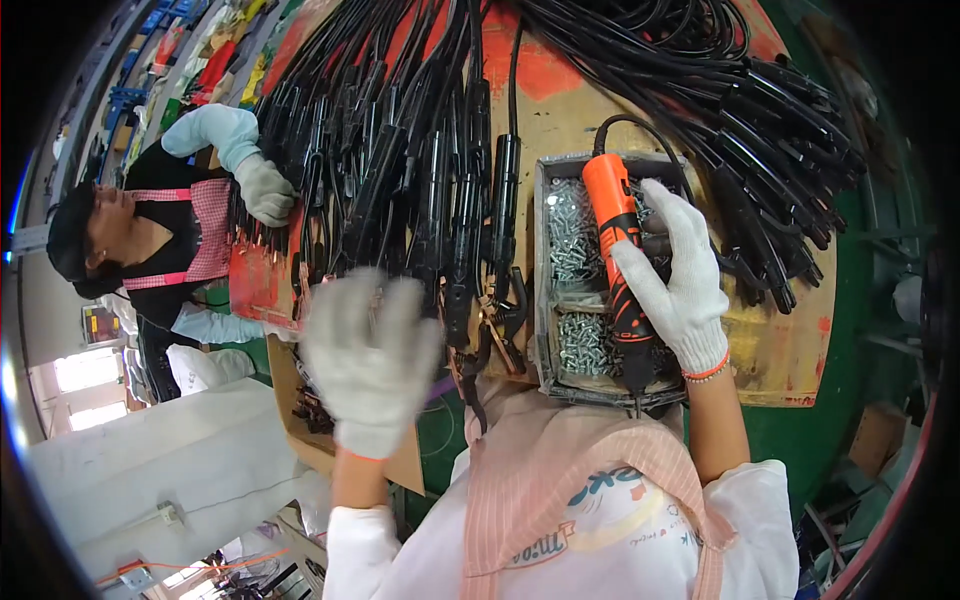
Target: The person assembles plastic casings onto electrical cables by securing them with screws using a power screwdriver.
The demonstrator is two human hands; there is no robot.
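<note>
Electric screwdriver (614, 215), orange and black, is held over a tray (543, 270) of screws (572, 240). A co-worker (205, 220) is seated at left; black cables (438, 200) are heaped across the red-and-tan counter (790, 345). The left hand (370, 350) is raised, blurred, its grip impossible to tell; by the right hand's (685, 285) grip, the screwdriver is clasped.

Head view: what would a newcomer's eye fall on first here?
Probably the orange-and-black power tool over the tray of screws, right of centre, with the gloved right hand touching it. Next, the black cables fanned across the table, and the blurred, gloved left hand left of centre.
</note>
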